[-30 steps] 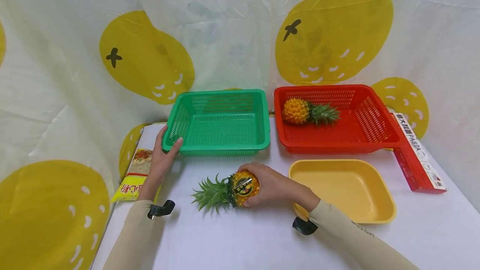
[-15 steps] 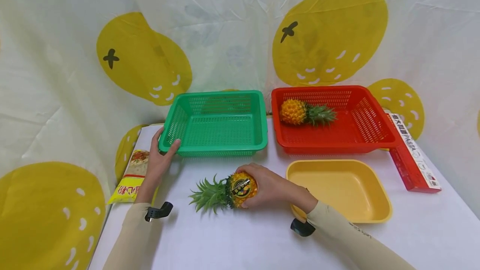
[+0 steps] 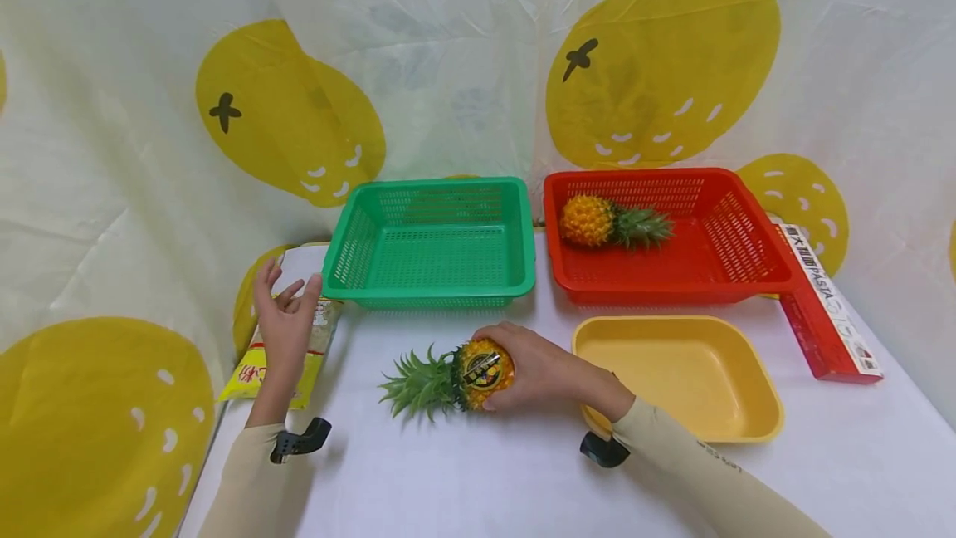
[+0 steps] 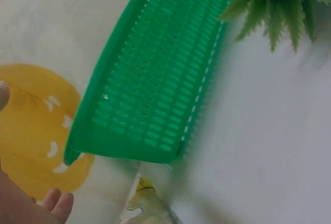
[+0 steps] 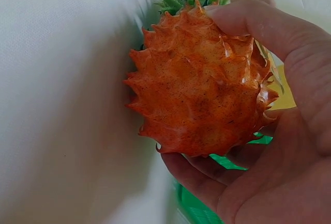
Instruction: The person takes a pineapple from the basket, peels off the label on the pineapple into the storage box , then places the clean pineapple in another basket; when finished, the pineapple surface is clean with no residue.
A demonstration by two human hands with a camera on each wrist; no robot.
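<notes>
My right hand (image 3: 534, 368) grips a small orange pineapple (image 5: 199, 81) round its body, thumb on one side and fingers on the other. A dark round label shows on the fruit, and its green leaves (image 3: 421, 386) point left, low over the white table. At the left, my left hand (image 3: 286, 326) is raised with bent, spread fingers and holds nothing. It is just left of the green basket (image 3: 429, 302) and overlaps a yellow food packet (image 3: 302, 393) in the head view. A second pineapple (image 3: 587, 221) lies in the red basket (image 3: 680, 295), leaves to the right.
A yellow plastic tub (image 3: 680, 372) stands in front of the red basket, under my right forearm in the head view. A red and white pasta box (image 3: 829, 305) lies at the right. Behind the baskets hangs a white cloth (image 3: 463, 65) with yellow fruit prints.
My left hand has let go of the green basket's left corner and moved left, over the packet. The right hand keeps its grip on the pineapple in about the same place.
</notes>
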